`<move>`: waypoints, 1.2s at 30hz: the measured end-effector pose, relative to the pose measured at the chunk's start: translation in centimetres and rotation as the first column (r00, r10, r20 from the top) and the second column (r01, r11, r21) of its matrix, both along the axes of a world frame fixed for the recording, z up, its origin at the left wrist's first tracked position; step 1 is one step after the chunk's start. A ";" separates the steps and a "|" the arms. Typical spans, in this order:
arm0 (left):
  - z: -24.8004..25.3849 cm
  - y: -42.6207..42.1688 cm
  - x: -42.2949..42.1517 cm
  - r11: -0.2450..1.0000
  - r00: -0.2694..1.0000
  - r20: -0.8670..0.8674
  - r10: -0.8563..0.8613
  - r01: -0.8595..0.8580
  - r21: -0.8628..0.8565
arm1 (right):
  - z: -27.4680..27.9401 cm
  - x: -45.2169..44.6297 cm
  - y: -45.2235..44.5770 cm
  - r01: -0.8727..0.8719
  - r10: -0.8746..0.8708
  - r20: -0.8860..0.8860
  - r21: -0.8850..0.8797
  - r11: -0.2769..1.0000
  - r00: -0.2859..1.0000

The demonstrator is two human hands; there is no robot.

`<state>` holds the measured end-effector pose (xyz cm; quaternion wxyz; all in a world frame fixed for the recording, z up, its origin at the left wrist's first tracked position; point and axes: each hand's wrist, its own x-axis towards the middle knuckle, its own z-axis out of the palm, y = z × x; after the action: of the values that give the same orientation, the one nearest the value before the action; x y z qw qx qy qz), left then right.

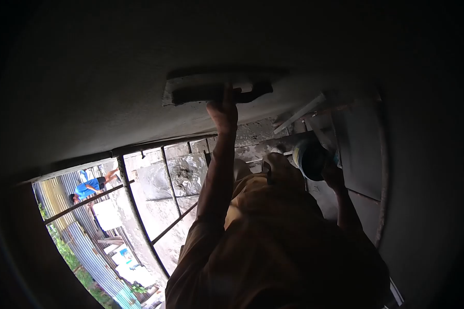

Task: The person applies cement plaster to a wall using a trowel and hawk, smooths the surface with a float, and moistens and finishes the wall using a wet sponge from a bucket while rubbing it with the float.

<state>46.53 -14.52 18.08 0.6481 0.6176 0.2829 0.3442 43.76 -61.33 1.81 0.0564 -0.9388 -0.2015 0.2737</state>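
Note:
My left hand (223, 113) is raised in front of me, fingers wrapped round the handle of a plastering trowel (196, 92). The wide trowel lies flat against, or very close to, a smooth grey plastered wall (113, 98). Lower on the right, my right hand (333, 177) grips a small round bucket (310, 158) by its side. The bucket is tilted, with a pale inner rim showing; its contents are too dark to make out. Both forearms are in shadow.
Metal bars (134, 206) cross the bright opening at lower left. Beyond it are corrugated sheets (87, 247) and a person in a blue shirt (89, 188). A board (300, 113) leans beyond the bucket. A pole (382, 180) runs along the right.

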 end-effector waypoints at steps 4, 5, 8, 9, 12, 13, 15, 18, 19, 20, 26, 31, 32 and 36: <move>2.3 5.8 -4.7 0.996 0.988 0.126 0.090 -0.091 0.004 | 2.9 1.7 2.5 0.095 -0.058 -0.098 0.430 0.898 0.994; 1.6 8.0 -6.5 0.980 0.916 0.400 -0.015 0.092 -0.175 | 4.2 2.4 4.3 0.129 -0.098 -0.135 0.241 0.962 0.986; 10.5 11.1 -13.6 0.969 0.968 0.017 0.248 -0.248 -0.012 | 6.0 4.2 9.1 -0.084 0.108 -0.101 0.224 0.971 0.989; 8.9 13.8 -17.0 0.942 0.940 0.168 0.297 -0.260 -0.210 | 5.8 4.4 10.4 -0.124 0.149 -0.111 0.207 0.971 0.983; 4.7 17.6 -28.1 0.921 0.877 0.330 0.348 -0.254 -0.296 | 4.9 4.8 16.5 -0.277 0.294 -0.145 0.124 0.953 0.945; 4.3 17.2 -31.5 0.861 0.857 0.179 0.483 -0.428 -0.276 | 3.2 4.6 18.5 -0.358 0.375 -0.163 0.123 0.926 0.913; 1.1 15.4 -39.2 0.790 0.792 0.082 0.605 -0.586 -0.178 | 0.2 3.9 24.0 -0.554 0.565 -0.193 0.113 0.825 0.802; -4.0 10.4 -48.9 0.628 0.600 -0.259 0.757 -0.778 0.031 | -4.8 1.0 32.2 -0.576 0.582 -0.391 0.148 0.804 0.713; -5.3 8.5 -50.8 0.556 0.518 -0.347 0.782 -0.831 0.009 | -6.8 -0.2 35.4 -0.617 0.616 -0.409 0.148 0.773 0.673; -6.4 7.0 -52.6 0.506 0.423 -0.447 0.788 -0.859 0.078 | -9.1 -1.3 38.6 -0.696 0.646 -0.443 0.067 0.715 0.621; -20.1 -5.6 -63.8 0.424 0.241 -0.803 0.546 -0.905 0.017 | -29.0 -13.2 55.0 -0.847 0.661 -0.616 -0.017 0.532 0.428; -27.9 -13.1 -64.7 0.643 -0.053 -0.998 0.014 -0.765 0.050 | -40.4 -28.7 67.4 -0.781 0.663 -0.674 0.202 0.591 0.327; -29.3 -15.1 -64.8 0.651 -0.067 -0.998 -0.011 -0.758 0.044 | -42.2 -29.9 67.9 -0.696 0.514 -0.783 0.148 0.703 0.352; -32.9 -20.0 -64.9 0.658 -0.148 -0.973 -0.180 -0.753 -0.007 | -46.7 -33.2 68.2 -0.608 0.491 -0.715 0.117 0.785 0.497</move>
<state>-18.37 -34.49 -14.84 0.2787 0.3113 0.8916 -0.1743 10.51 6.82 -44.86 -0.0315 -0.6431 -0.4305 0.6325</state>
